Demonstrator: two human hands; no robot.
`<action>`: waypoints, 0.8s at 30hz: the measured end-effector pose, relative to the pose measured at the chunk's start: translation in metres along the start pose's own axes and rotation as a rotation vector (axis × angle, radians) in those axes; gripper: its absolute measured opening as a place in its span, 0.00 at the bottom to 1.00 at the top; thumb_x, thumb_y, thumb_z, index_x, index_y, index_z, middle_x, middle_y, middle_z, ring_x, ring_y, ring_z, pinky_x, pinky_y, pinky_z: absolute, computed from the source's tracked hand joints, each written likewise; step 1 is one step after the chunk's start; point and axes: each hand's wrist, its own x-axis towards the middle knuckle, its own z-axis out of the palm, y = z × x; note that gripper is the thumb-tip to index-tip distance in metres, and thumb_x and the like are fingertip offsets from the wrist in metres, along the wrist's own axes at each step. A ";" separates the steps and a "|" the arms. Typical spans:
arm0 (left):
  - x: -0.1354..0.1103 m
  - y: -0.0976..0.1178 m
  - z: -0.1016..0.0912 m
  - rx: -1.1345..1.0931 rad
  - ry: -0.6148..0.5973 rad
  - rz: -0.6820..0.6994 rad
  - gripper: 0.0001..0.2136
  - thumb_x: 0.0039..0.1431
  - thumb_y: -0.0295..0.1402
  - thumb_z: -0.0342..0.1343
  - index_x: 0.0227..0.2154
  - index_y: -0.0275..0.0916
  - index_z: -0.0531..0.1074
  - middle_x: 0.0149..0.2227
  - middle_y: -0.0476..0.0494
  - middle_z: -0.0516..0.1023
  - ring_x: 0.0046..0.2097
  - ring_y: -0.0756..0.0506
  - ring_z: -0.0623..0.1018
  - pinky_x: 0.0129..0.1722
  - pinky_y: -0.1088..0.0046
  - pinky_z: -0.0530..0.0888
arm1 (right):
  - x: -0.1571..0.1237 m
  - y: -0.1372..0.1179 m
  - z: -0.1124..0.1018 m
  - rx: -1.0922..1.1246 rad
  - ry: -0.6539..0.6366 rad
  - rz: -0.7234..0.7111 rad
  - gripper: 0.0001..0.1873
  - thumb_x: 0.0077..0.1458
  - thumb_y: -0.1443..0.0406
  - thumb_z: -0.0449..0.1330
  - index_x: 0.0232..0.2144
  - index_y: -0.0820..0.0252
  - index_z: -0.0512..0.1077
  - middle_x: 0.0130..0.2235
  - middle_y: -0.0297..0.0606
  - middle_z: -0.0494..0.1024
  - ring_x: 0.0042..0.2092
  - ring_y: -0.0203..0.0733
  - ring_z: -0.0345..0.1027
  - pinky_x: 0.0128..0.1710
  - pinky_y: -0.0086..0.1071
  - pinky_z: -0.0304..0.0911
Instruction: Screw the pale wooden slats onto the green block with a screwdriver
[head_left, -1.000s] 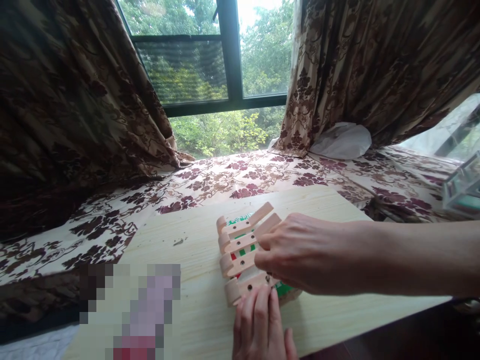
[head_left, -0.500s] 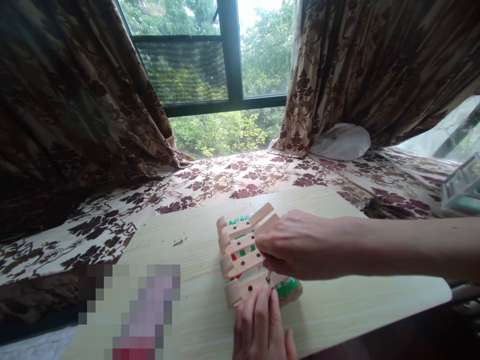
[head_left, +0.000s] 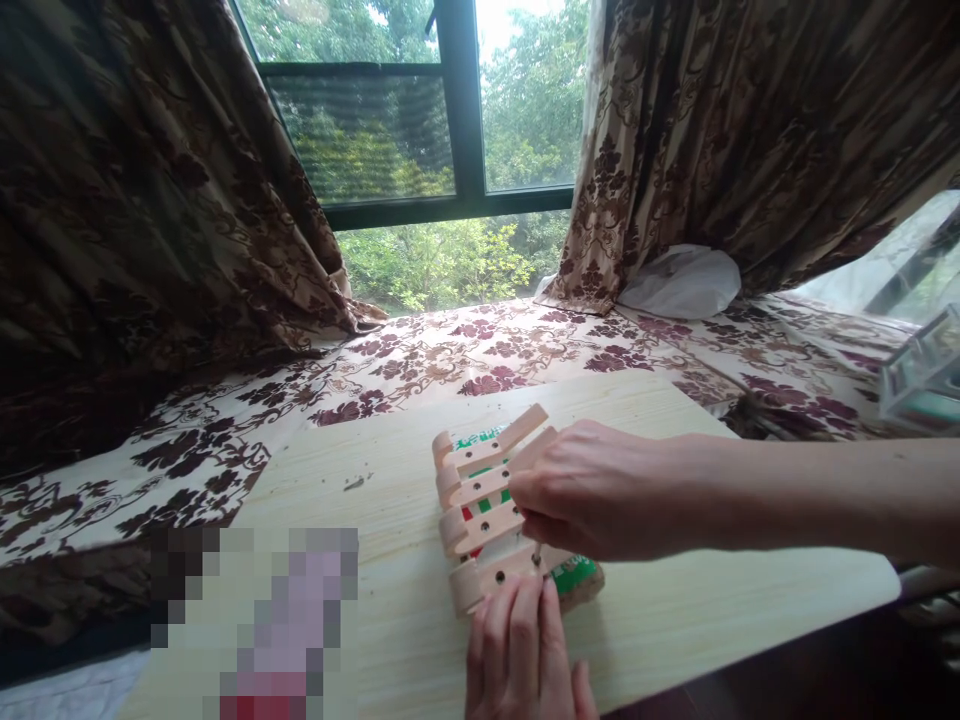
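Observation:
Several pale wooden pieces (head_left: 480, 519), each with a rounded raised end and dark holes, lie side by side across a package (head_left: 576, 574) with green and white print. The fingers of my left hand (head_left: 519, 645) are stretched out and rest on the near edge of the closest wooden piece (head_left: 480, 582). Above that piece my right hand (head_left: 566, 490) is closed around a thin tool (head_left: 537, 549). Only the tool's narrow tip shows, at a hole in the closest piece; its handle is hidden in my fist.
The pieces and package rest on a light wood-grain board (head_left: 405, 560). Small scraps (head_left: 357, 483) lie to the left. Behind are a floral cloth (head_left: 480, 350), a white plastic bag (head_left: 682, 282) and a clear case (head_left: 922, 370). A blurred patch (head_left: 292, 610) covers the lower left.
Hardly anything differs. The view has shifted very slightly; both hands and the wooden pieces keep their places, with the tool tip still at the same hole.

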 end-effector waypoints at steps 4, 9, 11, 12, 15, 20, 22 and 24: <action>-0.001 0.000 0.000 0.007 -0.003 0.006 0.16 0.57 0.37 0.45 0.38 0.36 0.75 0.39 0.42 0.77 0.46 0.44 0.71 0.54 0.66 0.60 | -0.004 -0.001 -0.001 0.004 0.010 0.004 0.10 0.55 0.64 0.51 0.26 0.61 0.68 0.25 0.36 0.73 0.25 0.36 0.60 0.21 0.31 0.43; -0.002 0.001 0.000 -0.002 -0.012 -0.012 0.15 0.57 0.37 0.46 0.40 0.37 0.74 0.41 0.43 0.77 0.48 0.43 0.70 0.55 0.66 0.59 | -0.012 -0.006 -0.005 -0.017 0.088 -0.230 0.06 0.53 0.70 0.53 0.25 0.60 0.67 0.27 0.33 0.72 0.26 0.35 0.59 0.23 0.32 0.45; -0.002 0.000 0.001 -0.009 0.000 -0.013 0.15 0.57 0.36 0.45 0.40 0.37 0.74 0.40 0.43 0.77 0.48 0.44 0.70 0.55 0.66 0.59 | -0.013 -0.007 -0.004 -0.026 0.106 -0.266 0.07 0.53 0.71 0.53 0.24 0.61 0.68 0.27 0.34 0.71 0.26 0.35 0.58 0.23 0.33 0.45; -0.002 0.000 0.001 -0.010 0.006 -0.012 0.15 0.57 0.35 0.45 0.39 0.37 0.74 0.40 0.43 0.77 0.48 0.44 0.70 0.55 0.66 0.59 | -0.012 -0.007 -0.003 -0.027 0.104 -0.270 0.07 0.53 0.71 0.53 0.24 0.61 0.68 0.26 0.34 0.71 0.25 0.35 0.58 0.23 0.33 0.45; -0.002 0.000 0.001 -0.004 0.007 -0.001 0.15 0.56 0.36 0.46 0.39 0.37 0.74 0.40 0.43 0.77 0.47 0.44 0.71 0.55 0.67 0.60 | -0.008 -0.005 -0.001 -0.031 0.047 -0.226 0.07 0.53 0.71 0.53 0.24 0.62 0.68 0.24 0.34 0.71 0.23 0.34 0.57 0.21 0.32 0.43; -0.002 -0.001 0.000 0.020 -0.010 0.010 0.14 0.55 0.36 0.47 0.39 0.38 0.74 0.39 0.43 0.77 0.46 0.44 0.71 0.53 0.66 0.61 | -0.004 0.000 0.000 0.040 -0.021 -0.032 0.09 0.54 0.66 0.52 0.26 0.64 0.69 0.23 0.37 0.72 0.23 0.35 0.60 0.20 0.30 0.41; -0.002 -0.001 0.000 0.023 -0.013 0.013 0.15 0.55 0.36 0.46 0.40 0.38 0.74 0.40 0.43 0.77 0.46 0.43 0.71 0.53 0.65 0.61 | -0.005 0.001 0.000 0.064 0.006 0.016 0.09 0.54 0.64 0.52 0.27 0.64 0.69 0.24 0.37 0.72 0.24 0.36 0.62 0.21 0.30 0.41; -0.002 -0.001 -0.001 0.030 -0.013 0.017 0.15 0.55 0.36 0.47 0.40 0.38 0.74 0.40 0.43 0.76 0.46 0.43 0.72 0.53 0.65 0.61 | -0.008 0.000 -0.001 0.053 0.006 0.012 0.08 0.54 0.64 0.53 0.27 0.63 0.68 0.23 0.37 0.72 0.23 0.36 0.61 0.21 0.31 0.41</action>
